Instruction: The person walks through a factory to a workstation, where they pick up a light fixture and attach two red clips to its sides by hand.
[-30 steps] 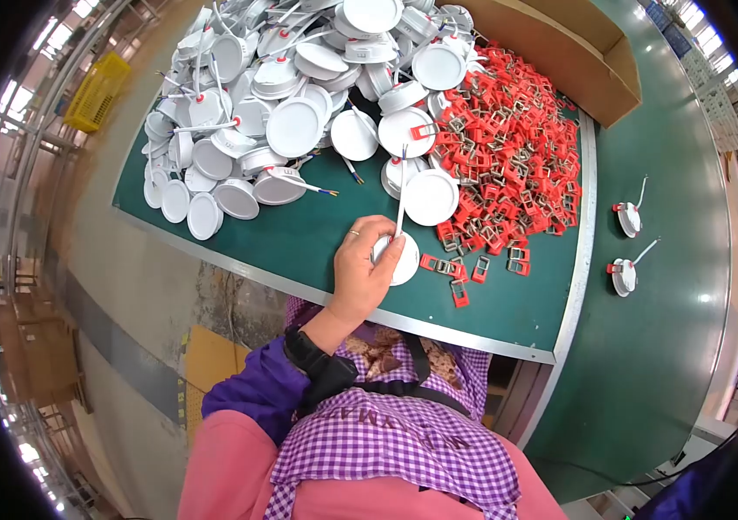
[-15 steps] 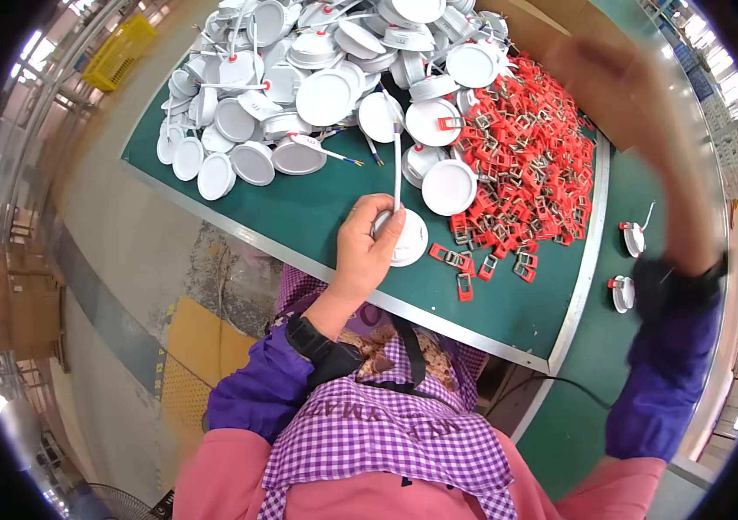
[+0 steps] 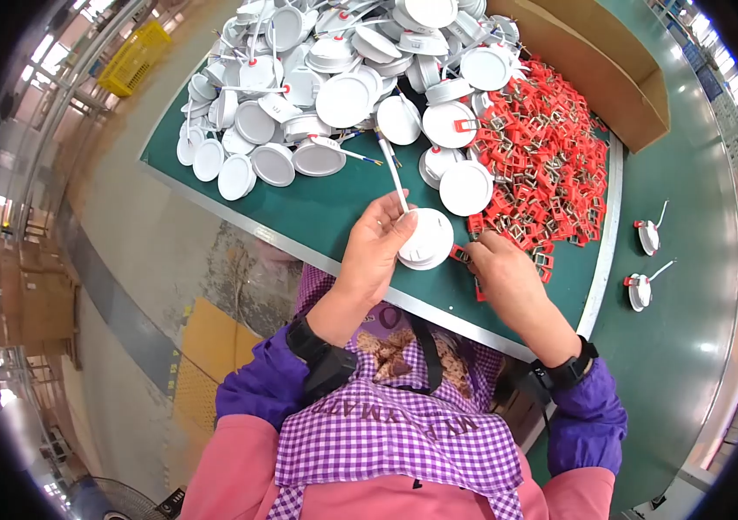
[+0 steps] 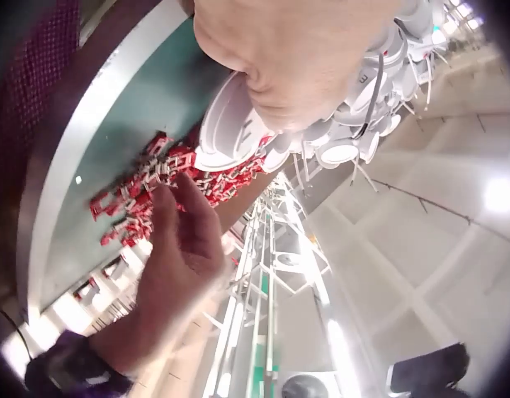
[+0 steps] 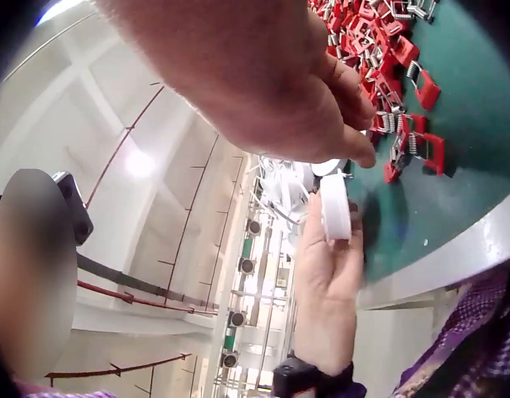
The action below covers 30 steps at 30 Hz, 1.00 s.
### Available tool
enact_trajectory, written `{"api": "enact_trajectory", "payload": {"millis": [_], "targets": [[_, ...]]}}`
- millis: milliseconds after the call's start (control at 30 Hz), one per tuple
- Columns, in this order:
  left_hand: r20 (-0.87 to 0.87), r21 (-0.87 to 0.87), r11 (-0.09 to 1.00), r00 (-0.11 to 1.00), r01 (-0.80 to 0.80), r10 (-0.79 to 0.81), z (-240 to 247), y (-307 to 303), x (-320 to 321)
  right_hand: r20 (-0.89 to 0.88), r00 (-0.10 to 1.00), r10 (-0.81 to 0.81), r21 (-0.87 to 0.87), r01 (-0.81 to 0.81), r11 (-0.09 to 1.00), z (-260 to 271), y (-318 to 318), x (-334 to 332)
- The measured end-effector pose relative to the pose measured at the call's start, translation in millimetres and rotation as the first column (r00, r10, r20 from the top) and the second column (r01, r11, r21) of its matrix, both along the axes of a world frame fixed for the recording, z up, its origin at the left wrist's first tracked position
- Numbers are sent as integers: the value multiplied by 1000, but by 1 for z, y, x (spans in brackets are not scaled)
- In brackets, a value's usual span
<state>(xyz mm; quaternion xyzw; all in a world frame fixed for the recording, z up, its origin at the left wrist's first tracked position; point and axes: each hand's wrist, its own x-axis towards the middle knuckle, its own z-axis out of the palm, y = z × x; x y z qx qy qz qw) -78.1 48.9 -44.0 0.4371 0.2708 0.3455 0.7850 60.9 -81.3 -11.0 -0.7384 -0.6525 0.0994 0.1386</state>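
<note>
In the head view, the left hand [image 3: 373,251] clamped one lamp [image 3: 429,238] between thumb and fingers; two more lamps [image 3: 640,293] lay on the right-hand surface [image 3: 690,347]. The right hand [image 3: 512,277] was at the clips [image 3: 547,156], its grip impossible to tell. The left wrist view set its fingertips [image 4: 165,197] against clips. Only the right wrist view showed the left palm.

The left grip [image 3: 372,250] pinches; the right grip [image 3: 509,276] arches palm-down nearby.
</note>
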Motion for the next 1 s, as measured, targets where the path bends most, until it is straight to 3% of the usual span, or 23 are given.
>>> {"api": "enact_trajectory", "payload": {"millis": [67, 100, 167, 267, 333, 400, 433, 500, 533, 600, 633, 767, 833, 867, 967, 1000], "targets": [[83, -288, 944, 986, 159, -141, 7, -2, -6, 12, 1000, 13, 1, -13, 1000, 0, -2, -2], [81, -283, 945, 986, 161, -144, 10, -2, -7, 65, 998, 21, 10, -22, 1000, -2, -3, -2], [178, -359, 876, 945, 321, -273, 14, -4, -6, 116, 993, 22, 19, -24, 1000, -6, -5, -4], [196, -391, 847, 932, 361, -306, 15, -12, -3, 157, 987, 15, 60, -25, 998, -6, -9, -3], [169, -374, 854, 932, 361, -320, 23, -22, 0, 140, 986, -90, 150, 69, 986, 0, -14, 1], [34, -272, 899, 937, 343, -347, 25, -31, 2, 74, 986, -152, 216, 133, 967, 3, -24, 8], [11, -214, 913, 936, 346, -352, 26, -35, 5, -154, 957, -244, 255, 278, 926, 5, -30, 11], [-5, -167, 920, 932, 356, -361, 25, -41, 9, -533, 757, -378, 167, 531, 831, 2, -43, 15], [-21, -118, 922, 928, 368, -372, 25, -44, 11, -535, 752, -385, 164, 539, 826, 1, -46, 12], [-29, -103, 929, 933, 355, -360, 24, -49, 16, -934, 277, -225, 59, 742, 668, 2, -50, 5], [-46, -67, 932, 932, 357, -361, 25, -51, 18, -904, 341, -260, 76, 724, 685, 5, -54, 3], [-75, 57, 934, 934, 353, -349, 24, -54, 21, -930, 293, -223, 84, 759, 646, 7, -58, -4], [-101, 82, 922, 923, 379, -370, 26, -53, 22, -826, 450, -338, 146, 752, 643, 8, -57, -8], [-127, 107, 909, 912, 403, -389, 26, -52, 22, -827, 449, -338, 146, 752, 643, 8, -55, -11], [-167, 217, 893, 917, 393, -363, 20, -52, 23, -550, 749, -371, 379, 619, 688, 10, -51, -19], [-168, 216, 894, 917, 392, -361, 20, -52, 23, -551, 749, -369, 378, 618, 689, 11, -50, -20]]}}
